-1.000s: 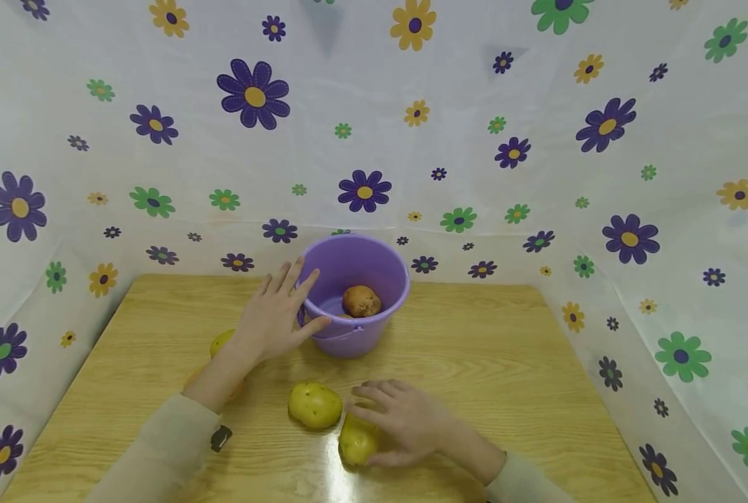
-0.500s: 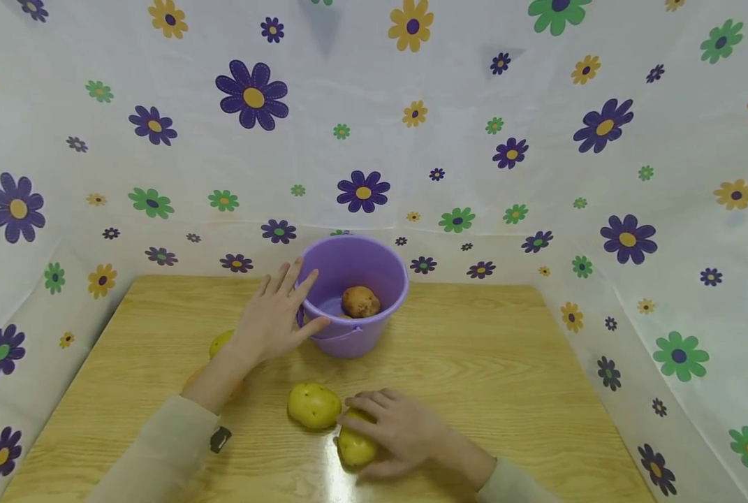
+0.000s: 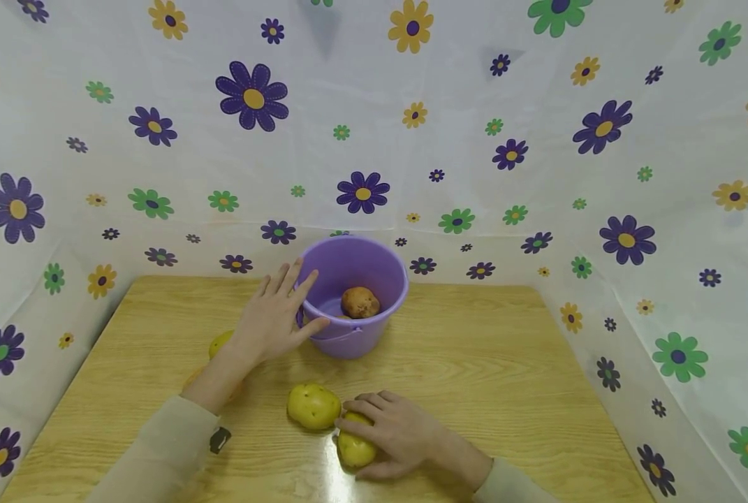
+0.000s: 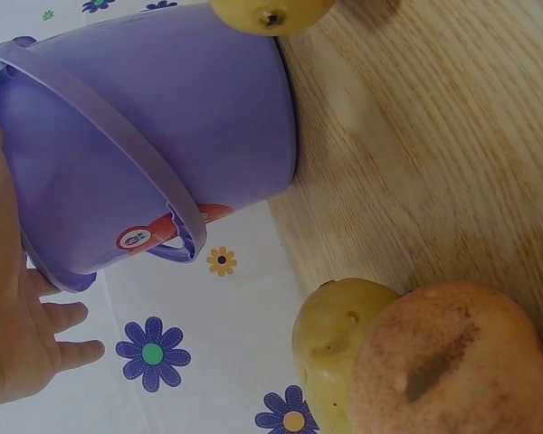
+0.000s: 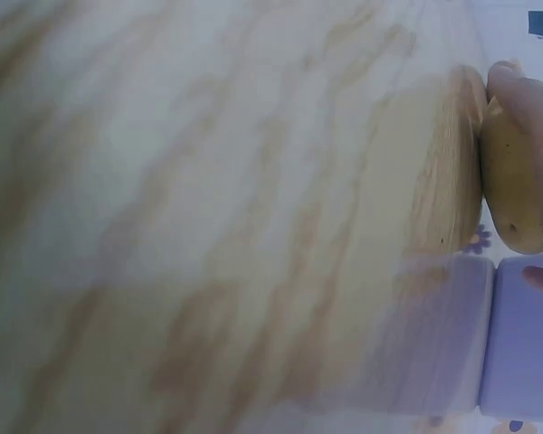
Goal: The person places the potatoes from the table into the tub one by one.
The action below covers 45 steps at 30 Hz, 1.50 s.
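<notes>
Right hand (image 3: pixel 401 434) grips the nearest yellow potato (image 3: pixel 356 450), left hand (image 3: pixel 269 321) spreads wide at the purple bucket (image 3: pixel 350 342)'s left rim. Loose grip (smooth skin, ugh) could roll it into the second potato (image 3: pixel 313 406), just left.

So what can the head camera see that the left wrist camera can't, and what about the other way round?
Only the head view clearly shows the right hand holding a yellow potato, and the brown potato inside the bucket.

Only the left wrist view shows the red sticker on the bucket and the dark mark on another brown potato, which the left arm mostly covers in the head view.

Both show the bucket, the left hand by its rim, some yellow potatoes, the wooden table and the flowery cloth.
</notes>
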Each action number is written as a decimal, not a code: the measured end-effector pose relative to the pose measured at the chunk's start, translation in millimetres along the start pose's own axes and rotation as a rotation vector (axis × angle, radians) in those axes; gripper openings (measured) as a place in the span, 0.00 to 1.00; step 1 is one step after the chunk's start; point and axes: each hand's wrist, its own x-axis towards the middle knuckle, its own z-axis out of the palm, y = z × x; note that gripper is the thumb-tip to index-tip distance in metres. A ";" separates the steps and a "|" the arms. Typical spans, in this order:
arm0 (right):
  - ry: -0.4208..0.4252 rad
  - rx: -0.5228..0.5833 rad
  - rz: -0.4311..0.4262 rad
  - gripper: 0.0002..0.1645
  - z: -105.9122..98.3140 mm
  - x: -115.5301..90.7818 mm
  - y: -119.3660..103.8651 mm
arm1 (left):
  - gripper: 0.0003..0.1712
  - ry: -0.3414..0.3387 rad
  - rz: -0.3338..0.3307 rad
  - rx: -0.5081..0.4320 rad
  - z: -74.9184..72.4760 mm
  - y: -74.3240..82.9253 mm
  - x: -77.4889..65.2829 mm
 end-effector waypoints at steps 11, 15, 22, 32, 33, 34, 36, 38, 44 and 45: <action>0.035 0.009 -0.001 0.42 1.9 3.6 -1.9 | 0.56 -0.002 -0.003 -0.003 0.5 0.2 -1.1; 0.044 0.011 -0.002 0.41 1.2 5.0 -2.4 | 0.56 -0.009 -0.006 -0.001 0.2 0.1 -1.5; 0.050 0.004 -0.002 0.39 0.7 6.4 -2.8 | 0.56 -0.012 -0.009 0.001 -0.1 0.0 -1.4; 0.048 -0.010 -0.001 0.39 0.7 5.9 -4.5 | 0.56 -0.011 -0.008 -0.002 0.3 -0.5 -1.0; 0.049 -0.007 -0.002 0.39 0.2 5.9 -4.5 | 0.56 -0.011 -0.008 -0.002 0.3 -0.4 -1.1; 0.050 -0.004 -0.003 0.39 -0.4 5.8 -4.4 | 0.56 -0.010 -0.008 -0.002 0.2 -0.2 -1.1; 0.053 0.000 -0.005 0.39 -2.4 5.9 -3.9 | 0.56 -0.010 -0.007 -0.002 0.1 0.1 -1.3; 0.055 0.000 -0.009 0.40 -5.7 6.2 -3.3 | 0.56 -0.010 -0.006 -0.001 -0.1 0.4 -1.5; 0.045 -0.012 -0.012 0.41 -17.5 7.1 0.9 | 0.55 -0.002 -0.003 -0.003 -0.5 0.8 -2.2; 0.040 -0.012 -0.012 0.42 -19.3 7.3 2.1 | 0.55 0.000 -0.003 -0.004 -0.6 1.0 -2.2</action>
